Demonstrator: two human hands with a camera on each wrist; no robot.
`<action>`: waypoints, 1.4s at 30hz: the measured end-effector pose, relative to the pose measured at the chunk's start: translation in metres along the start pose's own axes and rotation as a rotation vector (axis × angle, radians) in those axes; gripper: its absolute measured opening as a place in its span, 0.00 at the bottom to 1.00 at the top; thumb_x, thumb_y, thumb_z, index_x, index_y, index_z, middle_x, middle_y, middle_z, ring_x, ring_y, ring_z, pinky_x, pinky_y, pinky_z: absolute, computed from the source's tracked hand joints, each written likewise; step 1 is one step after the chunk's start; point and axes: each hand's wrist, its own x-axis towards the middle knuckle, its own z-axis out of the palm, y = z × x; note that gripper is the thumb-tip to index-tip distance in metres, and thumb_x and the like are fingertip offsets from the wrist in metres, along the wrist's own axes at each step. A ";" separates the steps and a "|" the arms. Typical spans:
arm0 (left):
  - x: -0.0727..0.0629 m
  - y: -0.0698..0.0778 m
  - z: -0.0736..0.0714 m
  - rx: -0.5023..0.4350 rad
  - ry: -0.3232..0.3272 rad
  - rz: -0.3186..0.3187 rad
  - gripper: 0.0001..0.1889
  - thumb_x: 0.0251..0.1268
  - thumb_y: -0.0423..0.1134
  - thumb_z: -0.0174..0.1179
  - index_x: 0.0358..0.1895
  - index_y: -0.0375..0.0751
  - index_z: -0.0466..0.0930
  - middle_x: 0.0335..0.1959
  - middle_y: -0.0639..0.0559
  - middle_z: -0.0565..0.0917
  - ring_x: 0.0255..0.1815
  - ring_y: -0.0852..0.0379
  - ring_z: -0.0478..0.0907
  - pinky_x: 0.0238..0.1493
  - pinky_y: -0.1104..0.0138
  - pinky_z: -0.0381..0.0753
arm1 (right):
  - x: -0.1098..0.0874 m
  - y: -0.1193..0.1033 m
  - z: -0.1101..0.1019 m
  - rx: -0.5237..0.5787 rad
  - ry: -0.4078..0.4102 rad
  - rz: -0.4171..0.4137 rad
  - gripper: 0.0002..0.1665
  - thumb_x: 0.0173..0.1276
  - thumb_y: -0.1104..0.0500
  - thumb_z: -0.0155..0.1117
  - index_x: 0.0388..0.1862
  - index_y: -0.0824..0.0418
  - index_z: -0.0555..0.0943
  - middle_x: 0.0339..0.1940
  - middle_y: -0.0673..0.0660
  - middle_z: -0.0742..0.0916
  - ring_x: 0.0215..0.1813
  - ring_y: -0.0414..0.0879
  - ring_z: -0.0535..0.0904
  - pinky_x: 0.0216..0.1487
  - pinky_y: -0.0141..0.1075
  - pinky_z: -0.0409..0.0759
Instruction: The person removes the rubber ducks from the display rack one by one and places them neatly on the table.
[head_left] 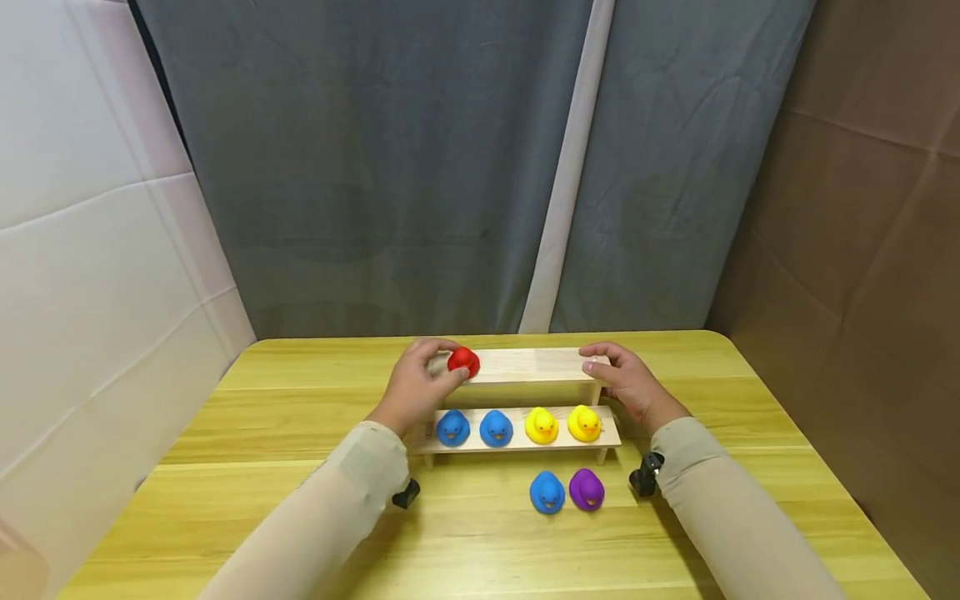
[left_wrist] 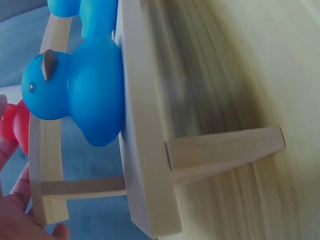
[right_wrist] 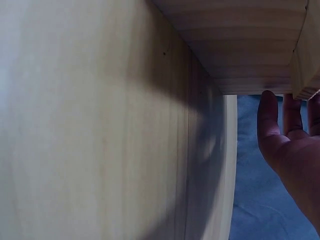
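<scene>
At the left end of the upper wooden shelf (head_left: 532, 365), my left hand (head_left: 420, 379) pinches a red rubber duck (head_left: 463, 362) between thumb and fingers. The duck is partly hidden by the thumb. My right hand (head_left: 630, 387) holds the right end of that shelf, thumb and forefinger over the top; in the right wrist view its fingers (right_wrist: 268, 117) curl at the board's end. On the lower shelf (head_left: 517, 447) sit two blue ducks (head_left: 453, 428) at left and two yellow ducks (head_left: 542, 426) at right, facing me.
In front of the lower shelf, a blue duck (head_left: 547, 492) and a purple duck (head_left: 587, 490) stand side by side on the wooden table (head_left: 262, 450). A grey curtain (head_left: 375, 183) hangs behind the table, with a white cloth at left and a brown one at right.
</scene>
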 end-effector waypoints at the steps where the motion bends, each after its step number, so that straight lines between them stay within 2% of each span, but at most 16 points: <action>1: 0.000 0.001 0.000 0.005 0.001 -0.001 0.19 0.68 0.42 0.69 0.59 0.43 0.84 0.66 0.45 0.77 0.71 0.39 0.71 0.74 0.42 0.68 | 0.000 0.000 0.000 0.002 0.000 -0.001 0.27 0.81 0.55 0.61 0.71 0.68 0.72 0.75 0.63 0.71 0.56 0.49 0.76 0.59 0.44 0.76; 6: -0.001 0.006 -0.001 0.012 0.005 -0.011 0.18 0.69 0.43 0.69 0.59 0.44 0.83 0.65 0.46 0.77 0.69 0.41 0.71 0.72 0.44 0.72 | 0.001 0.002 0.000 0.007 -0.003 -0.007 0.27 0.81 0.56 0.61 0.71 0.68 0.72 0.75 0.63 0.71 0.56 0.50 0.76 0.57 0.43 0.76; 10: -0.004 0.012 -0.003 -0.026 0.010 -0.014 0.17 0.69 0.43 0.69 0.58 0.46 0.83 0.64 0.48 0.77 0.70 0.42 0.69 0.71 0.44 0.74 | 0.002 0.002 0.001 0.006 0.004 -0.005 0.25 0.81 0.55 0.61 0.69 0.67 0.74 0.74 0.61 0.72 0.56 0.50 0.77 0.58 0.43 0.77; 17: -0.013 0.025 -0.007 -0.070 0.012 0.049 0.15 0.68 0.41 0.71 0.55 0.47 0.84 0.62 0.49 0.78 0.72 0.44 0.69 0.74 0.40 0.69 | 0.001 0.001 0.000 0.003 0.007 -0.011 0.23 0.80 0.54 0.62 0.67 0.64 0.76 0.72 0.60 0.73 0.55 0.49 0.77 0.57 0.42 0.78; 27: -0.038 0.037 -0.002 -0.128 -0.023 0.141 0.15 0.65 0.35 0.73 0.54 0.44 0.85 0.59 0.47 0.81 0.66 0.44 0.74 0.71 0.41 0.71 | 0.000 0.003 -0.001 -0.001 0.009 -0.007 0.24 0.81 0.54 0.61 0.69 0.65 0.74 0.71 0.61 0.74 0.54 0.49 0.80 0.58 0.42 0.79; 33: -0.053 0.043 0.004 -0.170 -0.069 0.180 0.14 0.64 0.35 0.74 0.52 0.45 0.86 0.60 0.49 0.82 0.65 0.48 0.75 0.69 0.40 0.71 | 0.002 0.003 -0.001 0.024 0.011 -0.006 0.19 0.81 0.55 0.62 0.65 0.61 0.78 0.70 0.59 0.74 0.54 0.48 0.81 0.60 0.44 0.79; 37: -0.063 0.047 0.010 -0.170 -0.106 0.201 0.13 0.65 0.36 0.73 0.51 0.45 0.86 0.60 0.49 0.82 0.62 0.49 0.78 0.67 0.39 0.75 | 0.002 0.002 0.000 0.029 0.011 0.001 0.19 0.81 0.55 0.62 0.65 0.60 0.78 0.71 0.60 0.74 0.55 0.49 0.80 0.61 0.45 0.78; 42: -0.076 0.048 0.015 -0.170 -0.141 0.205 0.13 0.64 0.36 0.73 0.50 0.47 0.87 0.57 0.53 0.83 0.62 0.51 0.77 0.68 0.42 0.74 | 0.001 0.001 0.002 0.019 0.011 0.002 0.23 0.81 0.54 0.61 0.68 0.63 0.75 0.74 0.61 0.72 0.57 0.51 0.78 0.60 0.46 0.77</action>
